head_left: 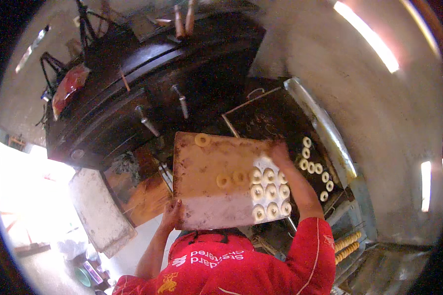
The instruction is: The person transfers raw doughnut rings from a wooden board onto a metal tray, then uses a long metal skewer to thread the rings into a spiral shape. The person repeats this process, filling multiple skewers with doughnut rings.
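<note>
A flat rectangular board (216,157) spans the space before my body, tilted a little, its near edge against my red shirt. Pale dough rings (272,191) lie grouped in rows at its right side, brightly lit; a few more sit in shade, one near the far left corner. My left hand (171,215) grips the near part of the board's left edge. At the far right corner, my right hand (280,153) appears closed on the board; its fingers are dim and partly hidden. Further right, a bent line of pale rings (318,168) lies in a dark rectangular pan (261,115).
A silvery rim (325,123) borders the pan's right side. Browned rings (347,248) stand in two rows at lower right. Beyond the board is a dark metal unit (197,64) with two handles. An empty pale tray (103,211) leans at left.
</note>
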`<state>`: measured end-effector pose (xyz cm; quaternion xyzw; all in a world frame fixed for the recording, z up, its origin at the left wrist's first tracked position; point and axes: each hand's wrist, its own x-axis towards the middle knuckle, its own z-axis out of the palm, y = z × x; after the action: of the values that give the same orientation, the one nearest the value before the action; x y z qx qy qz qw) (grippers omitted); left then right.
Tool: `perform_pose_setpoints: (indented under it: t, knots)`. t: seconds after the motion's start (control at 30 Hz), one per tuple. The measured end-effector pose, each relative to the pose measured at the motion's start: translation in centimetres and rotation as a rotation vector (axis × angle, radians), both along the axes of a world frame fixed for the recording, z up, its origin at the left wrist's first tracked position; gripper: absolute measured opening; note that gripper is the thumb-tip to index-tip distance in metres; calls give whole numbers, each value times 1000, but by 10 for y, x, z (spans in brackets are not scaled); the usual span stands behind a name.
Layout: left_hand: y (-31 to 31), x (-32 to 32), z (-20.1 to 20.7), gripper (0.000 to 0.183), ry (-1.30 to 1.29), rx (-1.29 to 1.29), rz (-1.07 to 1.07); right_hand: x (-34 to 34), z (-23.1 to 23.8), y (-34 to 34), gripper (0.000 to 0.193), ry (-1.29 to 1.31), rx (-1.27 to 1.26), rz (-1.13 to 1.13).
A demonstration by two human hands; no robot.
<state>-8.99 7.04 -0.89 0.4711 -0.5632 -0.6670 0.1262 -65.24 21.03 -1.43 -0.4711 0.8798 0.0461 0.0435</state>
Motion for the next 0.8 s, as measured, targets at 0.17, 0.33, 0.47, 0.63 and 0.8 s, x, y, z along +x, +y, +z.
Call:
perform_pose_setpoints:
  t: [0.17,0.33,0.47,0.63,0.8]
  knots:
    - [-3,28,-55,40,21,-210,-44,14,-13,-11,40,134,-262,126]
    - [12,-42,-1,41,137,128,97,183,22,-165,50,-581,-492,272]
    - [4,-37,-30,44,-29,-2,60,140,-29,-148,44,-6,-345,294]
    - [-20,5,-90,53,29,-467,35,19,-19,-43,49,278,-79,319]
    - [-53,-55,44,49,80,49,76,31,55,-3,37,84,-116,-174]
